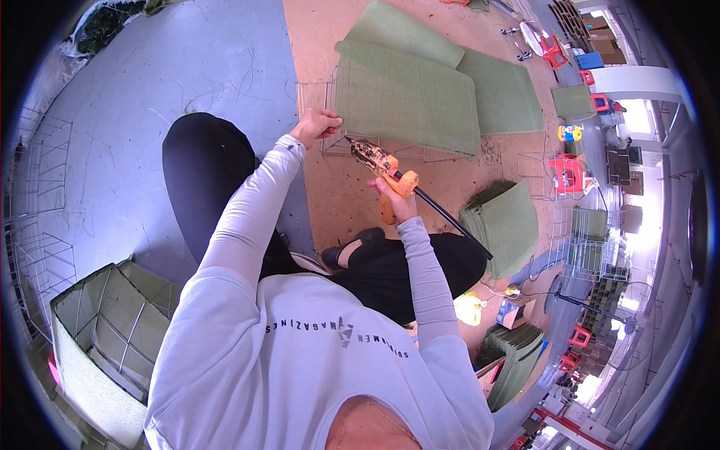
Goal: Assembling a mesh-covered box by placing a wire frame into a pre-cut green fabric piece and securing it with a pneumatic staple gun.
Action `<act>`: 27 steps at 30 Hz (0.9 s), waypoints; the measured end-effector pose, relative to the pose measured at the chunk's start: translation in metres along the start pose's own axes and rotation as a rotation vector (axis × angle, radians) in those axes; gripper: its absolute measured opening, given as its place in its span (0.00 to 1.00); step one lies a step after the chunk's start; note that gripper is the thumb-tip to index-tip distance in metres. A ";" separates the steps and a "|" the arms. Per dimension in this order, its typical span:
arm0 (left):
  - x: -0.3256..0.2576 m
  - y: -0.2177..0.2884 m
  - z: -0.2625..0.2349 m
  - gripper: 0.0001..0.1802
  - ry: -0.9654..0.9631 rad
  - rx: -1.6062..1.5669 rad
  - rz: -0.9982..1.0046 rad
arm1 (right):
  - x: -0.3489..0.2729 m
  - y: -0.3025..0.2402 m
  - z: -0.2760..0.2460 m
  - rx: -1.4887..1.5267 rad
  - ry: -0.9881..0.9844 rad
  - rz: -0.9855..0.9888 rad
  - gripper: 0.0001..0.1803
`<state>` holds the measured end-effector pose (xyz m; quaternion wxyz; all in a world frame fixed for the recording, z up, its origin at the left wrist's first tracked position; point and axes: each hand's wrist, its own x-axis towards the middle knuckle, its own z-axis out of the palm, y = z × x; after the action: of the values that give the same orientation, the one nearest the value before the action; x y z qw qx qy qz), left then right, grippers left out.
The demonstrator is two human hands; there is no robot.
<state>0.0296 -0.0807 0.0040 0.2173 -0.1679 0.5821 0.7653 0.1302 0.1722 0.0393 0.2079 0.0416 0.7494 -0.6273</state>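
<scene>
Floor-level glue gun [382, 166] within right fingers [395, 202]

orange glue gun [384, 171] | nozzle tilted to panel corner || green felt panel [409, 97] | flat on wire frame, floor

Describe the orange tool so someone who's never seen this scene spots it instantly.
Start at the big green mat panel on the brown board floor, just ahead of the seated person. At its near edge, the right hand grips an orange glue gun with a black cord. It is the only orange thing near the hands; everything else around is green mats.
</scene>
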 end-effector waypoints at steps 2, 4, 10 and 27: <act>0.001 -0.003 -0.002 0.05 0.011 -0.009 0.001 | 0.004 0.002 0.001 -0.043 0.004 -0.024 0.15; 0.001 -0.003 -0.002 0.05 0.019 -0.018 0.004 | 0.006 0.003 0.002 -0.010 0.002 -0.021 0.15; 0.001 -0.004 -0.002 0.06 0.019 -0.002 0.003 | 0.004 -0.005 0.007 0.066 0.034 0.003 0.14; -0.005 -0.006 -0.004 0.05 0.009 0.055 -0.007 | 0.001 -0.014 0.012 0.201 0.068 0.007 0.13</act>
<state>0.0369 -0.0837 0.0001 0.2217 -0.1674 0.6033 0.7476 0.1275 0.1578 0.0505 0.1794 0.0859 0.6891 -0.6968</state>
